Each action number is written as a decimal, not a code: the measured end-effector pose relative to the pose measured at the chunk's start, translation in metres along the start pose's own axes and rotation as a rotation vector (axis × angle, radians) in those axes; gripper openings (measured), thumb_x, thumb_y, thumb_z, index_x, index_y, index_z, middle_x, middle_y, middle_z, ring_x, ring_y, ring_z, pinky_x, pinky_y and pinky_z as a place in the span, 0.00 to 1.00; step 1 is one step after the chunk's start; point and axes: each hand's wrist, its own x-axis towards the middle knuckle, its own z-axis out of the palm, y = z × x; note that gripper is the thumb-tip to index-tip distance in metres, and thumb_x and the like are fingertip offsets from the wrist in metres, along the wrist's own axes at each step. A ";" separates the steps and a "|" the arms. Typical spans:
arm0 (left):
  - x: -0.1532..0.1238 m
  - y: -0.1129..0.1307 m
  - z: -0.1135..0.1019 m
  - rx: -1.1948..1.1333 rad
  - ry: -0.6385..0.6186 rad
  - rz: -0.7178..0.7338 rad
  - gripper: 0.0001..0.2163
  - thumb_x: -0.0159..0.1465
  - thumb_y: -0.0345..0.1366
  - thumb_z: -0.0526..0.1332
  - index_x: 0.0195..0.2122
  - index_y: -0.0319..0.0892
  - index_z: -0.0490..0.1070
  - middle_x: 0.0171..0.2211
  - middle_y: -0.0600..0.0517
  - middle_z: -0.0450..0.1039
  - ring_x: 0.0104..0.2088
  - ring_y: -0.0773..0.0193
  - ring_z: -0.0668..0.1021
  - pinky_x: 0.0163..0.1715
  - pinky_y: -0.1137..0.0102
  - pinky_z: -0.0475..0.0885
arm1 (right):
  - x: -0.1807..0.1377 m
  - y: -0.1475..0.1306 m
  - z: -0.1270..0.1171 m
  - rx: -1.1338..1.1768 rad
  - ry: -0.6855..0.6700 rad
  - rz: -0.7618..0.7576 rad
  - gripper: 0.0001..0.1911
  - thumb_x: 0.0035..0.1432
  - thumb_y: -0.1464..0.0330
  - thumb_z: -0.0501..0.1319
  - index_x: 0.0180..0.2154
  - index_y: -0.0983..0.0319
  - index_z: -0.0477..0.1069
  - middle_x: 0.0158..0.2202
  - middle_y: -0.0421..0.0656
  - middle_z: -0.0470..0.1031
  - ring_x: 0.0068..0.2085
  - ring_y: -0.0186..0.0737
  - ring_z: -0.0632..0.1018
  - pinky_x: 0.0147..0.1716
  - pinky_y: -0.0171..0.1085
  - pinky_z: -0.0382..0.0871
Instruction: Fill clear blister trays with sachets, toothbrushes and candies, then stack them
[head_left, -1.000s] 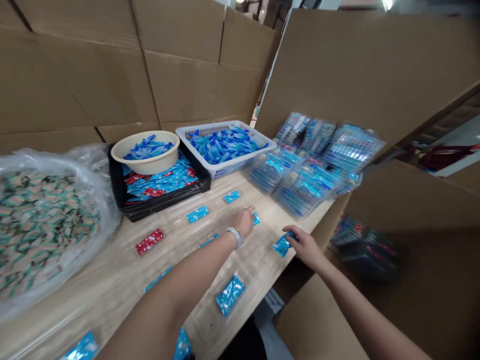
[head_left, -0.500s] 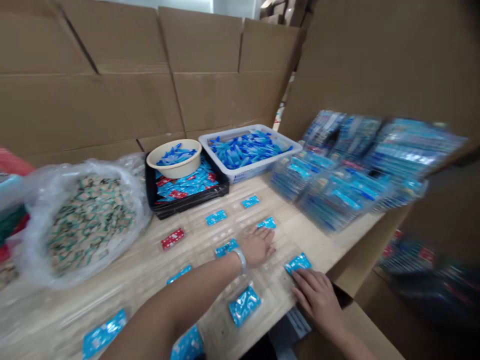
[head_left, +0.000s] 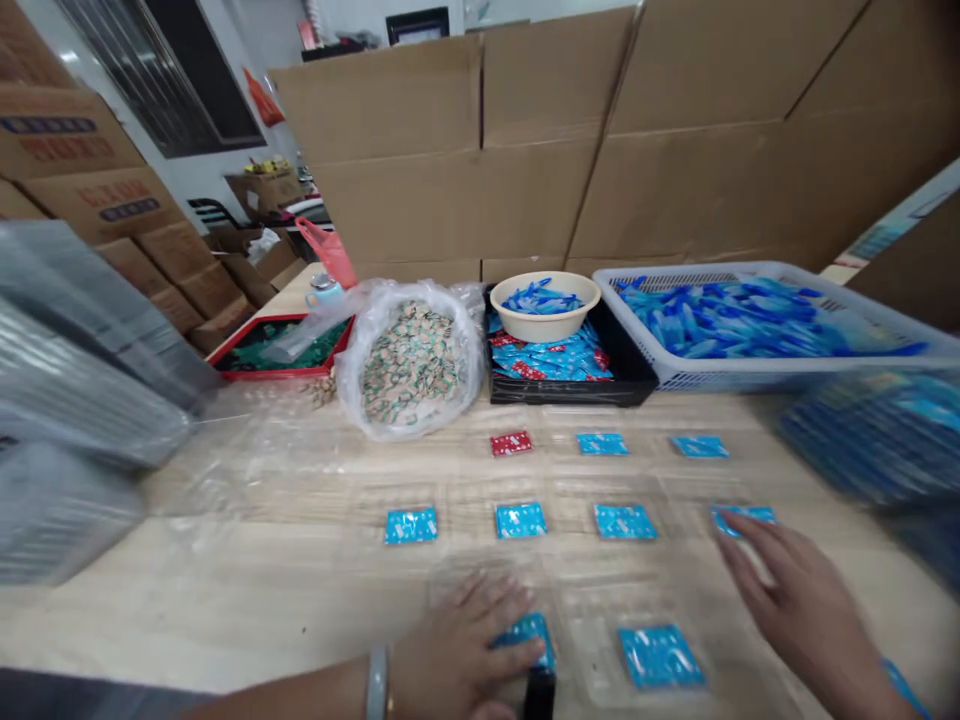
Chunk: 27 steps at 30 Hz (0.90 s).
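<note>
My left hand (head_left: 474, 640), with a pale band on its wrist, lies with fingers spread over a blue dotted packet (head_left: 534, 637) near the table's front edge. Off to the right, my right hand (head_left: 799, 585) has its fingers stretched out, the tips on another blue packet (head_left: 750, 518); the thumb is apart. Between the hands a blue packet (head_left: 660, 655) sits in a clear plastic tray (head_left: 592, 660). Further blue packets (head_left: 521, 520) and one red packet (head_left: 511, 443) lie in rows of see-through trays beyond them.
Behind the rows stand a plastic bag of small beige-green pieces (head_left: 412, 365), a black bin (head_left: 574, 392) of packets with a cream bowl (head_left: 546, 322) on it, and a white basket (head_left: 750, 375) of blue items. Clear tray stacks (head_left: 67, 400) stand left; filled packs (head_left: 877, 440) stand right.
The view has swung left. My left hand has come back from the far packets to a near one. My right hand has moved from a near packet to one further back.
</note>
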 end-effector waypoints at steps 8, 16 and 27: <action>0.016 -0.007 0.021 -0.008 0.012 0.058 0.19 0.62 0.40 0.47 0.54 0.45 0.54 0.59 0.50 0.46 0.59 0.57 0.50 0.56 0.55 0.45 | 0.091 -0.118 0.026 0.129 -0.281 -0.255 0.11 0.57 0.68 0.49 0.39 0.62 0.67 0.35 0.47 0.71 0.38 0.42 0.70 0.37 0.42 0.65; 0.028 -0.032 -0.001 -0.041 0.050 0.144 0.26 0.56 0.40 0.56 0.56 0.48 0.50 0.60 0.47 0.44 0.58 0.53 0.51 0.54 0.54 0.53 | 0.049 -0.101 0.011 0.142 -0.434 -0.123 0.13 0.56 0.69 0.50 0.42 0.61 0.66 0.37 0.46 0.71 0.39 0.40 0.71 0.38 0.39 0.67; 0.221 -0.079 -0.123 -0.018 0.362 0.023 0.15 0.60 0.35 0.49 0.49 0.44 0.63 0.50 0.48 0.62 0.48 0.62 0.67 0.48 0.65 0.64 | 0.248 0.092 0.028 0.163 -0.144 0.600 0.23 0.48 0.65 0.57 0.47 0.66 0.62 0.47 0.53 0.63 0.50 0.49 0.65 0.49 0.45 0.57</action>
